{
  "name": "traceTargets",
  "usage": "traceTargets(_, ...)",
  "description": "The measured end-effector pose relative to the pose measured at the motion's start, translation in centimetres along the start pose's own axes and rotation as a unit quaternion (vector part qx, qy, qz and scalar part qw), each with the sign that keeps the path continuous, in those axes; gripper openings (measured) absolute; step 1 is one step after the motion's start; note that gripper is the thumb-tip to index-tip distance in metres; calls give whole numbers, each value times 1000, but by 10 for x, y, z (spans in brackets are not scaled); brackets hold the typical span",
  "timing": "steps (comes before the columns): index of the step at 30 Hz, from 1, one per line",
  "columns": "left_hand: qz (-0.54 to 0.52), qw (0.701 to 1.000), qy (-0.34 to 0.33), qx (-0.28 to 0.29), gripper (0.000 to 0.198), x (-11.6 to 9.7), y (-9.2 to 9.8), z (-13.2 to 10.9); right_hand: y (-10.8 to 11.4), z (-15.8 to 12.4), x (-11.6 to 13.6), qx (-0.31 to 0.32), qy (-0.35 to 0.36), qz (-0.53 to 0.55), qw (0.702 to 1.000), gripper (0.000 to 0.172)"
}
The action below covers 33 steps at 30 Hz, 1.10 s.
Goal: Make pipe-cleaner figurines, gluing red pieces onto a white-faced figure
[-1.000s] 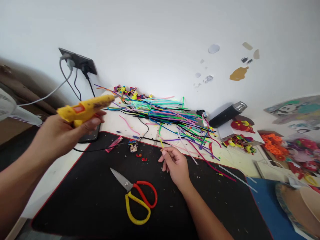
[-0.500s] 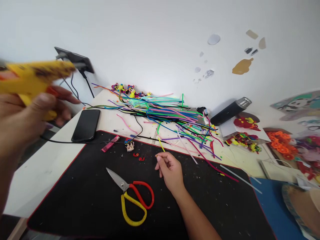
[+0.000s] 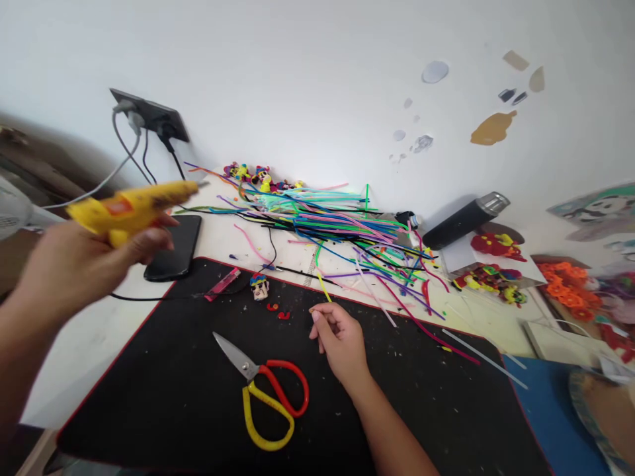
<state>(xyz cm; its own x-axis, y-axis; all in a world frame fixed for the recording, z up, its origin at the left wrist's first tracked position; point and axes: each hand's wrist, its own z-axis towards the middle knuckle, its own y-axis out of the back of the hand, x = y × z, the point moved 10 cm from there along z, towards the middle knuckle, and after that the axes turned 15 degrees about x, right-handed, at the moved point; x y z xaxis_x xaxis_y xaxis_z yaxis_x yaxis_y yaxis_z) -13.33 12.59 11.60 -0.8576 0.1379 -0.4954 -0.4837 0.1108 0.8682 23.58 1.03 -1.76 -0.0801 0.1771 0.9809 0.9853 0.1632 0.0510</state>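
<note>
My left hand (image 3: 94, 261) is wrapped round a yellow hot glue gun (image 3: 141, 205), held up over the left side of the desk with its nozzle toward the right. Close to the middle of the black mat (image 3: 163, 370), my right hand (image 3: 342, 337) is closed in a pinch. A tiny orange-brown bit shows at its fingertips, too small to name. A yellow pipe cleaner (image 3: 324, 288) lies just beyond those fingers. Left of them are two small red curled pieces (image 3: 283, 316) and a small character head (image 3: 259, 287). Scissors (image 3: 260, 380) with red and yellow handles lie nearer me.
Many pipe cleaners (image 3: 337, 221) are heaped along the wall. A phone (image 3: 176, 248) and a pink lighter (image 3: 222, 284) sit at left, below a power outlet (image 3: 149, 116). A black flask (image 3: 466, 219) leans at right, near small colourful figures (image 3: 489, 281).
My left hand has brought the glue gun right and lower, in front of the phone. My right hand keeps its pinch in nearly the same place. The view has shifted slightly.
</note>
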Motion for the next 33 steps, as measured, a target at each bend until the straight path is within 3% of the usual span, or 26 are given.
traceTargets(2,-15,999,-18,38,67,-9,-26,-8,0,0,0,1,2,-3,1000,29)
traceTargets(4,-39,986,-103,127,59,-32,-61,-18,-1,0,1,4,5,-5,1000,28)
traceTargets(8,-15,946,-243,215,37,-71,-108,-47,0,0,2,3,3,-7,1000,28)
traceTargets(11,-3,923,-275,268,32,-81,-135,-63,-1,0,3,5,1,-5,1000,27)
traceTargets(14,7,917,-263,299,36,-77,-155,-70,-1,0,4,10,3,-7,1000,26)
traceTargets(18,17,920,-230,318,38,-66,-165,-69,-1,-1,6,13,9,-15,1000,26)
traceTargets(26,-3,914,-229,334,28,-60,-159,-71,-1,-2,6,15,9,-48,999,26)
traceTargets(33,11,921,-232,312,32,-64,-155,-70,-1,-2,5,15,12,-51,999,22)
